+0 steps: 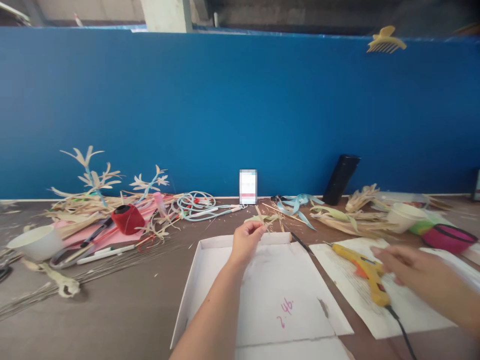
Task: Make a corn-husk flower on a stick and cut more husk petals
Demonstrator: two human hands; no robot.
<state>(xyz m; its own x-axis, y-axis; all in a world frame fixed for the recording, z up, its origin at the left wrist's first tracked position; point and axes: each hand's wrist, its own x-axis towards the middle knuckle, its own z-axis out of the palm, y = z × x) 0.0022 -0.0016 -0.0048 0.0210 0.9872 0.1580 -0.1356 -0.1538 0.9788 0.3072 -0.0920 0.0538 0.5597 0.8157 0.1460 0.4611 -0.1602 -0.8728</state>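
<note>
My left hand (245, 240) is raised above the far edge of a shallow white cardboard tray (210, 280) and pinches a small piece of dried straw (264, 218) between its fingertips. My right hand (407, 267) is blurred by motion, fingers stretched out, just right of a yellow glue gun (362, 270) that lies on a sheet of white paper (405, 310). The hand is close to the gun's body; I cannot tell whether it touches it.
Dried husk strips and made straw flowers (92, 172) are heaped at the back left with a red spool (127, 218), blue-wrapped wire (197, 204) and a white cup (35, 242). More husks (348, 215), a black cylinder (340, 179) and a pink pouch (448, 237) lie right. A blue partition stands behind.
</note>
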